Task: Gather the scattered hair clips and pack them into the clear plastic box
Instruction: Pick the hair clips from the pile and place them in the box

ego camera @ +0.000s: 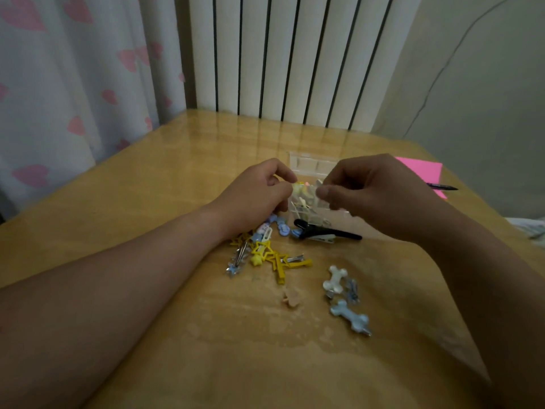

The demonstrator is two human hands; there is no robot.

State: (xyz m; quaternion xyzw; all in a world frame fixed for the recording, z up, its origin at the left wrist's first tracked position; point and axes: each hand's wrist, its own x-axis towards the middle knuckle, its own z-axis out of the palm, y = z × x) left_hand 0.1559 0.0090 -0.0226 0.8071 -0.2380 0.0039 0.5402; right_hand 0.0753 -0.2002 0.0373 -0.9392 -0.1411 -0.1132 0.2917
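The clear plastic box (306, 215) stands on the wooden table (182, 178) with its lid (309, 165) tipped up behind; pale clips lie inside. My left hand (256, 191) pinches a small yellow clip (298, 188) just over the box's left side. My right hand (374, 193) hovers over the box with thumb and fingers pinched together on something small and clear that I cannot make out. Loose clips lie in front: a yellow star pile (265, 253), a black clip (327, 231), a white bone clip (334, 280), a blue bone clip (351, 315) and a tan clip (292, 299).
A pink paper sheet (424, 171) with a dark pen (442, 187) on it lies at the table's right edge. A white radiator (295, 54) stands behind the table and a heart-print curtain (73, 84) hangs at the left.
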